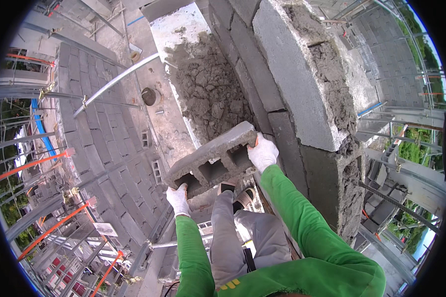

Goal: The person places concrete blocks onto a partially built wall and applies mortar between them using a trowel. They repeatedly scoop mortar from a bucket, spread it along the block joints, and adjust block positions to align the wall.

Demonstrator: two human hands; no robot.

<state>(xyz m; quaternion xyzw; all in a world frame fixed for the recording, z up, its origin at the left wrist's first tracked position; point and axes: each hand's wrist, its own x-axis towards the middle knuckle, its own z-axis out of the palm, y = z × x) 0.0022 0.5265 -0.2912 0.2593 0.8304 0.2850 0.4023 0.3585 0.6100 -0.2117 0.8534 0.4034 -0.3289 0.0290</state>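
Observation:
A grey hollow concrete block (209, 151) with three openings is held up between my two white-gloved hands, in front of my legs. My left hand (178, 200) grips its left end, low down, and my right hand (263, 152) is closed on its higher right end, so the block tilts. Just beyond it lies a heap of wet mortar (210, 86) on a pale board (176, 22). To my right rises a block wall (277, 129), its top row carrying a bed of mortar (329, 69).
Scaffold tubes (116, 84) cross on the left, with orange bars (32, 166) among them. Another block wall (101, 133) stands at the left. A round bucket-like thing (150, 96) is on the floor below. A steel rod (399, 205) sticks out at the right.

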